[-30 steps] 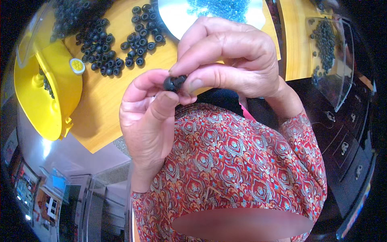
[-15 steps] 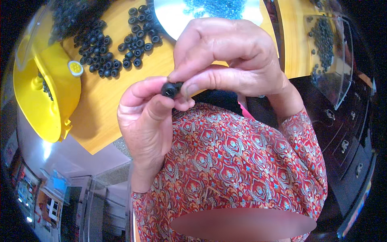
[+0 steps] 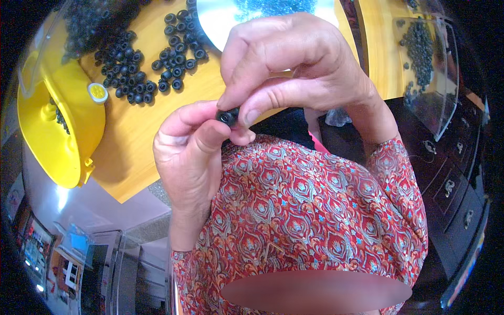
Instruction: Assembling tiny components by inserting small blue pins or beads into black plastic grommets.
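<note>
Between the fingertips of my left hand is a small round black piece with a hole through its middle. My right hand is curled over the same piece from above, its forefinger tip against the top and its thumb close by on the right side. Many similar black pieces lie loose on the wooden table beyond my left hand. Another cluster of them spreads near the middle of the table.
A yellow tub with black pieces inside stands at the left. A white plate with shiny blue bits lies at the far side. To the right, a clear box holds more dark pieces, above dark drawers.
My right thumb has shifted slightly away from the black piece, and the right hand has moved a little up. My left hand keeps its pinch, with the piece turned slightly.
</note>
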Available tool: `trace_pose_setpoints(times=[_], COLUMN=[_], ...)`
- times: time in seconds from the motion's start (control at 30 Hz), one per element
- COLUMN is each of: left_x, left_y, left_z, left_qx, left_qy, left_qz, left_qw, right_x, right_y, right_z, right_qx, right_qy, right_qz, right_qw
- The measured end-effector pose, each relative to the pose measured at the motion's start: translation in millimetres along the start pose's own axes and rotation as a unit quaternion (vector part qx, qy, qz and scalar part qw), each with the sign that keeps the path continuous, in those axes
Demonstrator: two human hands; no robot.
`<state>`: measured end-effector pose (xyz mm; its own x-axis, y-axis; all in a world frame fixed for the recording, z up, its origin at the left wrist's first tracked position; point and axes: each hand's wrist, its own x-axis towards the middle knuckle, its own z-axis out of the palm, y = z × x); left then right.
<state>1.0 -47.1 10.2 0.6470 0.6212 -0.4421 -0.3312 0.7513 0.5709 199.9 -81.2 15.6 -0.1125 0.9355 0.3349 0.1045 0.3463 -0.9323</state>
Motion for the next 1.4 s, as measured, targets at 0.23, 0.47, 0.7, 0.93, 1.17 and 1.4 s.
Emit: trace_pose_setpoints(times=[0.23, 0.47, 0.7, 0.93, 1.17, 1.4], left_x=[0.6, 0.8, -2.7, -3.2, -1.6, -1.4], left_y=[7.8, 18.6, 12.6, 8.8, 12.2, 12.3], left_z=[-2.2, 1.9, -2.1, -1.8, 9.8, 7.3], left_qx=[0.016, 0.042, 0.125, 0.181, 0.026, 0.032], left_qy=[-0.016, -0.041, -0.023, -0.053, 0.015, -0.042], left_qz=[-0.033, -0.089, -0.094, -0.065, -0.109, -0.034], left_qw=[0.999, 0.994, 0.987, 0.98, 0.994, 0.998], right_x=[4.0, 6.6, 0.7, -3.3, -7.4, -3.1], right_y=[8.1, -1.7, 3.2, 5.4, 7.3, 7.5], right_z=[-6.0, -5.6, 7.7, 14.8, 22.6, 16.5], right_qx=[0.028, 0.09, 0.06, 0.055, 0.033, 0.112], right_qy=[-0.035, -0.129, -0.047, -0.007, 0.025, -0.008], right_qz=[0.002, 0.013, -0.059, -0.1, 0.0, 0.012], right_qw=[0.999, 0.988, 0.995, 0.993, 0.999, 0.994])
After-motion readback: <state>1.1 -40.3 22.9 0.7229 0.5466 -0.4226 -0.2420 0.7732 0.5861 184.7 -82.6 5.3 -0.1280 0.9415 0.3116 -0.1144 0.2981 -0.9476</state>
